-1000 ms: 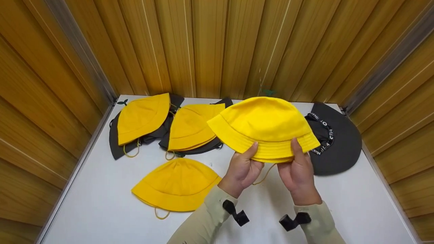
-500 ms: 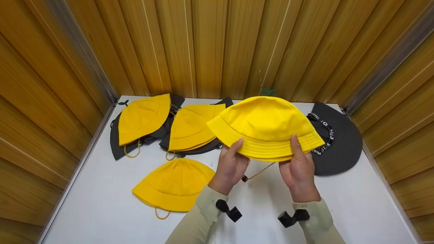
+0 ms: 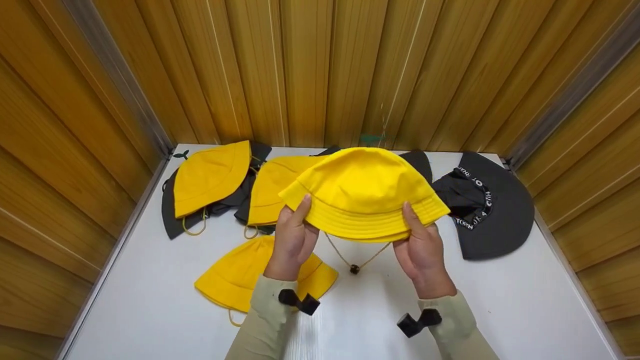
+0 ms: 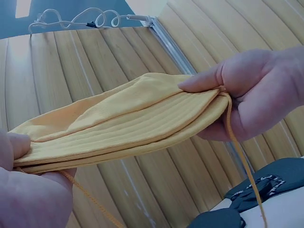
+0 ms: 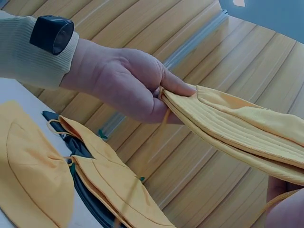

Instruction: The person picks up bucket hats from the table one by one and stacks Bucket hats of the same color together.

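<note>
Because left hand (image 3: pixel 295 242) and right hand (image 3: pixel 421 255) pinch opposite brim (image 3: pixel 360 226) ends, the yellow hat (image 3: pixel 367 187) presumably holds flat. Cord (image 3: pixel 372 256) dangles below!

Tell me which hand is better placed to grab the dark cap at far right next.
Probably the right hand: it's nearer the dark cap than the left hand, though both grip the raised yellow hat.

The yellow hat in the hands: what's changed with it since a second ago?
The held hat has shifted left, the right hand moving with it, while the left hand has moved outward along the brim. The cord now hangs in a V, its dark toggle in view. Both hands still hold the brim; the far-left yellow hat and far-right dark hat stayed put.
</note>
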The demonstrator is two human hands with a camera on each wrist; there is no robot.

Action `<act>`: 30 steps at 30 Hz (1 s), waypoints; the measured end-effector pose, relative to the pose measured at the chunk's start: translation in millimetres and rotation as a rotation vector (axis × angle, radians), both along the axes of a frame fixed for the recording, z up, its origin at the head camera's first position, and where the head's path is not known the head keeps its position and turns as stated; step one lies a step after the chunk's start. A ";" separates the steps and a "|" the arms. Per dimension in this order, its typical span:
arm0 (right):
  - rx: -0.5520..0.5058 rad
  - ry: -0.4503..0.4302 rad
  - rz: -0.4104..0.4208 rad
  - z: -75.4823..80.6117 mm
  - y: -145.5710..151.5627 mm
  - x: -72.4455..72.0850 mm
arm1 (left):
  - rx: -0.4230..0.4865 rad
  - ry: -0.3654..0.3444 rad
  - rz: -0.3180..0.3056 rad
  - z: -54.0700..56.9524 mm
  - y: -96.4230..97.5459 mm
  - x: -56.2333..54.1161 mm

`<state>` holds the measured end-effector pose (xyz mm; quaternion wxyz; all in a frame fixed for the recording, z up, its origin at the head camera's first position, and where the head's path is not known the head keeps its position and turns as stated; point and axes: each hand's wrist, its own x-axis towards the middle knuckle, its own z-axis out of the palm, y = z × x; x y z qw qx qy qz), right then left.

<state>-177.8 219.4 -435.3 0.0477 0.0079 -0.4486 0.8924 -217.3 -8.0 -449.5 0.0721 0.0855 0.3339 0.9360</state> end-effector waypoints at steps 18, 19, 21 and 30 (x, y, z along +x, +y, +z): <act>0.112 -0.132 0.055 10.5 -59.2 -16.4 | -0.131 -0.023 0.160 29.5 -98.9 4.6; 0.129 -0.137 0.055 9.4 -62.8 -17.3 | -0.126 -0.016 0.153 29.5 -104.7 6.1; 0.152 -0.147 0.061 6.2 -69.8 -18.2 | -0.112 -0.001 0.138 28.5 -115.8 8.6; 0.257 -0.183 0.122 -26.8 -91.1 -16.9 | -0.227 -0.089 0.180 4.0 -153.3 20.0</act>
